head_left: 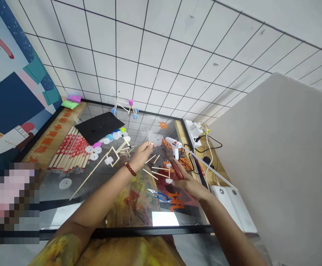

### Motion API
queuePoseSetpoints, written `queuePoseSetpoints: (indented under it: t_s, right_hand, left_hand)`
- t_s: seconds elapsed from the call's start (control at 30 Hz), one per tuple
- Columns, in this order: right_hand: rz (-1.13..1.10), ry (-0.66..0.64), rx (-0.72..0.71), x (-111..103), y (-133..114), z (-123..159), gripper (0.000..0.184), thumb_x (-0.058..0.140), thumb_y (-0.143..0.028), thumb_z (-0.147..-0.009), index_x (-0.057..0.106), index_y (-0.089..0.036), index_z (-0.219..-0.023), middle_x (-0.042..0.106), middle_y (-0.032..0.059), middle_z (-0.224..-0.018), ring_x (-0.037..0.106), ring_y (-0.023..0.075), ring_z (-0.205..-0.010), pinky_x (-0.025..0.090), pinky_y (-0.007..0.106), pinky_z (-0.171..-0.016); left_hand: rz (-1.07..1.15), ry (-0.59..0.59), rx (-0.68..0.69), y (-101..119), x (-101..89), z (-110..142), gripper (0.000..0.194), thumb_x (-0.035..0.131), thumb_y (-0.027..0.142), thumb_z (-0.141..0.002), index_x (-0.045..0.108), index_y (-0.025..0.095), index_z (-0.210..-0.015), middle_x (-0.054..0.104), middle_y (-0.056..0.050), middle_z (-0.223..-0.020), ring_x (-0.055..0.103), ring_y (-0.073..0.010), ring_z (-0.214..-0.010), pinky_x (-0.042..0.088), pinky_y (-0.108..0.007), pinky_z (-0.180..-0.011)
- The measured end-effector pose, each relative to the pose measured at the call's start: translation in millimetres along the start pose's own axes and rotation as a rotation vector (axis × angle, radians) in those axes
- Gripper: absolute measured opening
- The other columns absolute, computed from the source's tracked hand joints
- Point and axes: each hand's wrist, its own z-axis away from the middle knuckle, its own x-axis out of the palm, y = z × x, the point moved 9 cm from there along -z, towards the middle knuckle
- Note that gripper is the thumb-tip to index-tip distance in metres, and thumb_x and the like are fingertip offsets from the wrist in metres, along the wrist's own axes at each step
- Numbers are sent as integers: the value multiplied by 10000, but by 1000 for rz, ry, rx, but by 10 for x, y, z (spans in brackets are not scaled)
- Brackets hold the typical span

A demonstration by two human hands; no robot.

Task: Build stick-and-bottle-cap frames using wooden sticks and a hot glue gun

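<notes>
My right hand (191, 183) is closed around the reddish-brown handle of a knife (177, 169). Its dark, narrow blade points up and left toward my other hand. Fingertips of my left hand (143, 153) are pinched together; a small pale bit shows at them, too small to name. Below the hands lie short wooden sticks (150, 174) and a piece of joined sticks with white blocks (169, 181). Blue-handled thread snips (159, 195) rest nearer to me. A white glue gun (174, 146) stands just beyond the knife.
Left of my wrist sits a stick frame (116, 153) with a long stick. Farther left are wrapped chopsticks (71, 149), a black sheet (100, 126) and plastic discs (94, 156). A small stick model (130, 107) stands by the wall. Cables and a power strip (195, 131) line the right.
</notes>
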Motion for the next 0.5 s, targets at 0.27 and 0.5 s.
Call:
queuePoseSetpoints:
  t_s: [0.27,0.5]
  right_hand:
    - [-160,-79,57,139,-89,-27,1071,658,-224,-663,127,-380,-1580,200,-21,-1661,159,228,-1535,347,448,-1162]
    - [-295,-99,36,247,-188,-101,979,625,-263,-621,302,-362,-1540,386,-15,-1587,414,276,-1424,449,422,-1086]
  left_hand:
    - [47,59,-71,-56,-4,6,283,485,409,-910,618,160,-904,389,52,-637,299,-85,-532,263,-209,-516]
    - [-197,47,38,32,-9,17,323,494,417,-904,697,178,-984,529,14,-685,453,-135,-627,383,-244,-632]
